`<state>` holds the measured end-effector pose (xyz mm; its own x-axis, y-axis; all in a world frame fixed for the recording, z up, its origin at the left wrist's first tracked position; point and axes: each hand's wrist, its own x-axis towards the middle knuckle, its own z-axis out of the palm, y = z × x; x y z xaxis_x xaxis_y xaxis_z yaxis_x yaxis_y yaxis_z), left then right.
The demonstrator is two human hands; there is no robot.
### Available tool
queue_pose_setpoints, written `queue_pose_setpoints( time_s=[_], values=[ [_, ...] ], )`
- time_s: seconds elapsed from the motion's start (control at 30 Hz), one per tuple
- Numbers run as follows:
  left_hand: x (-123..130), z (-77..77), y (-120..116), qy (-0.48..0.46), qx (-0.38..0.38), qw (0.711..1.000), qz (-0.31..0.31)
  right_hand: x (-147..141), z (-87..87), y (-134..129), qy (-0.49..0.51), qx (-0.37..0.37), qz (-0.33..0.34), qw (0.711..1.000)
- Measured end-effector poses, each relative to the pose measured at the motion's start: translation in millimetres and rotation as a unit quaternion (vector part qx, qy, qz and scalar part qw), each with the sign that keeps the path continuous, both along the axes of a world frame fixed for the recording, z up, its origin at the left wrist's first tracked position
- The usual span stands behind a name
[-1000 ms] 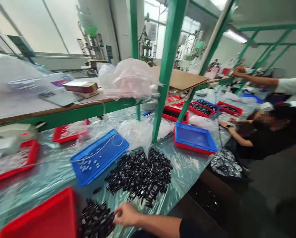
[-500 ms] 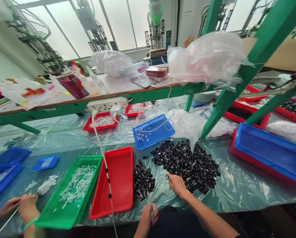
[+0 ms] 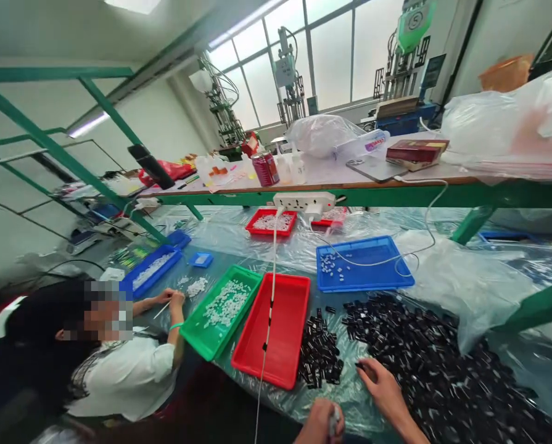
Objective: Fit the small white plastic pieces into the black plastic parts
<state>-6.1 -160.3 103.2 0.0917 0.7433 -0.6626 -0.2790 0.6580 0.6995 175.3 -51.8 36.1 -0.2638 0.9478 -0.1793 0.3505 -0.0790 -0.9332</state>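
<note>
My left hand is closed at the table's front edge, wrapped round something small and whitish whose kind I cannot make out. To its right, my right hand pinches a small black piece between thumb and forefinger, just above the plastic sheet. A large heap of small shiny black pieces spreads behind and right of that hand. On the left of both hands lies a smaller pile of similar black pieces, beside a red tray.
A green tray holds small white pieces. Behind the heap sits a blue tray with a few white bits. A white cable hangs from a power strip across the red tray. At left, a co-worker handles a thin stick.
The view has swung left, bringing the co-worker's head and body into sight. My right hand still pinches a small black piece, now closer to my left hand. My left hand stays closed.
</note>
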Motion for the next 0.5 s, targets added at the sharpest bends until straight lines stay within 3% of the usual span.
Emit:
queue_pose_setpoints(
  time_s=[0.1,0.2,0.33,0.5],
  values=[
    [7,5.8,1,-0.004,0.015,1.000,-0.019,-13,45.9,-13,0.141,-0.113,-0.043,0.983],
    [6,16.7,7,0.000,0.037,0.999,-0.033,-18,71.4,-29,0.239,-0.219,-0.016,0.946],
    [4,22.8,14,0.016,0.046,0.998,-0.051,-17,83.0,-51,0.295,-0.234,0.037,0.926],
    [3,22.4,13,0.039,0.039,0.995,-0.089,-11,91.8,-60,0.287,-0.196,0.093,0.933]
  ],
)
